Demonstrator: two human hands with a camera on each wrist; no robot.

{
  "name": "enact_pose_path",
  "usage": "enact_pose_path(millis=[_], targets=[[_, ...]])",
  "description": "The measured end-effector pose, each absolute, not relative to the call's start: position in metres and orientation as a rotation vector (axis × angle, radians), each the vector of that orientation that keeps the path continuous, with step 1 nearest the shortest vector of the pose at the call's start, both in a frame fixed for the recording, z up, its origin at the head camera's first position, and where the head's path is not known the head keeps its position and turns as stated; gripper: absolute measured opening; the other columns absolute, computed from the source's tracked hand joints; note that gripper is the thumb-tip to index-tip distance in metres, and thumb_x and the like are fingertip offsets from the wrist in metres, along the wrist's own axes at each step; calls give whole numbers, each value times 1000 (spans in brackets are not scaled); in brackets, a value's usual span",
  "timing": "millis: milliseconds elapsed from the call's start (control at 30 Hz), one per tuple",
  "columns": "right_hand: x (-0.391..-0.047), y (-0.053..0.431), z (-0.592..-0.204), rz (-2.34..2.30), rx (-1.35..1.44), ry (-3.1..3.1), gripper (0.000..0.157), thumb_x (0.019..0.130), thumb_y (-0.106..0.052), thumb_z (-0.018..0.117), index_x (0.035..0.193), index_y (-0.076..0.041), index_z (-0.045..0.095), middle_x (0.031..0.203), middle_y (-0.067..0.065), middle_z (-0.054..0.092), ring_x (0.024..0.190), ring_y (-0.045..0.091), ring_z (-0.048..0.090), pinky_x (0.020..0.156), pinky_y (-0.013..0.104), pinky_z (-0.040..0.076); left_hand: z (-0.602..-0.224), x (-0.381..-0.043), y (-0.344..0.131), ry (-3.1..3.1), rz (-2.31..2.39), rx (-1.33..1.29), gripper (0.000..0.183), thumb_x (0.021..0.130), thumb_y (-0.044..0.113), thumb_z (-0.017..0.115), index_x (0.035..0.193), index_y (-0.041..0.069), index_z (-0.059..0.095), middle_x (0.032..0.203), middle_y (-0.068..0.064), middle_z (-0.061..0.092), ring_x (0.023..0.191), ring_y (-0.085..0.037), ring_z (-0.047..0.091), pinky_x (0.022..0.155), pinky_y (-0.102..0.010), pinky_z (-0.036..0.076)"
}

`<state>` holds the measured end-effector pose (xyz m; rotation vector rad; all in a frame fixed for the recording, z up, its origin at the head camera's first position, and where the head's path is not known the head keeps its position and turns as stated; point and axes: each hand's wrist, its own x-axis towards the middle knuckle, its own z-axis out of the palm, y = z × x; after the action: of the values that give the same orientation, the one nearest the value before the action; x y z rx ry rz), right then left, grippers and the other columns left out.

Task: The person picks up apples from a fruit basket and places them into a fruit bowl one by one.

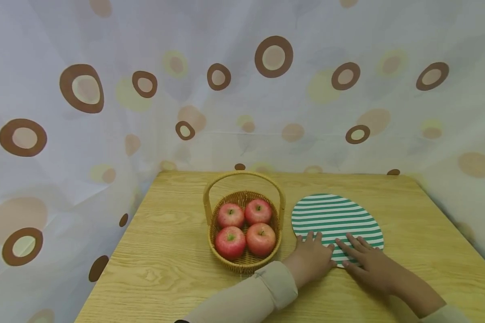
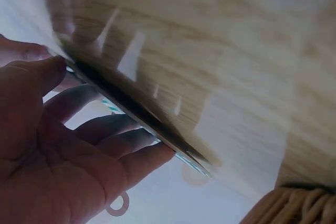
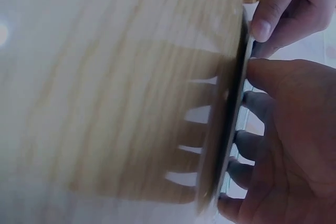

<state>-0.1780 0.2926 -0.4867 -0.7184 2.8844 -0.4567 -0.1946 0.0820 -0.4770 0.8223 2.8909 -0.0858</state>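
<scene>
An oval placemat with green and white stripes lies on the wooden table, right of the basket. My left hand rests on its near left part, fingers spread and reaching over the stripes. On the near right part lies my right hand, its fingers also extended across the top. Both thumbs are close to the near edge, beside each other. From the left wrist, the placemat appears edge-on under the fingertips, with a dark shadow along it. The right wrist view shows the same thin edge beneath the right fingers.
Left of the placemat stands a wicker basket with a tall arched handle. It holds several red apples. The wooden table reaches back to a patterned curtain, which also hangs along both sides.
</scene>
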Motion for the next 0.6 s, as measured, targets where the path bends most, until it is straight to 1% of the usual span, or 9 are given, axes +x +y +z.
enact_pose_path(millis=[367, 600], targets=[[-170, 280, -484, -459, -724, 2895, 61, 108, -46, 60, 161, -18, 49, 168, 28, 36, 149, 63, 34, 105, 88, 33, -480, -186, 71, 2911, -67, 805, 50, 107, 59, 52, 154, 41, 55, 164, 2, 49, 153, -23, 46, 117, -49, 50], [-165, 272, -485, -466, -717, 2892, 61, 107, -46, 61, 160, -18, 50, 168, 27, 37, 149, 62, 35, 104, 89, 34, -474, -179, 63, 2874, -56, 792, 51, 107, 58, 53, 155, 40, 54, 165, 2, 48, 154, -23, 45, 118, -50, 49]])
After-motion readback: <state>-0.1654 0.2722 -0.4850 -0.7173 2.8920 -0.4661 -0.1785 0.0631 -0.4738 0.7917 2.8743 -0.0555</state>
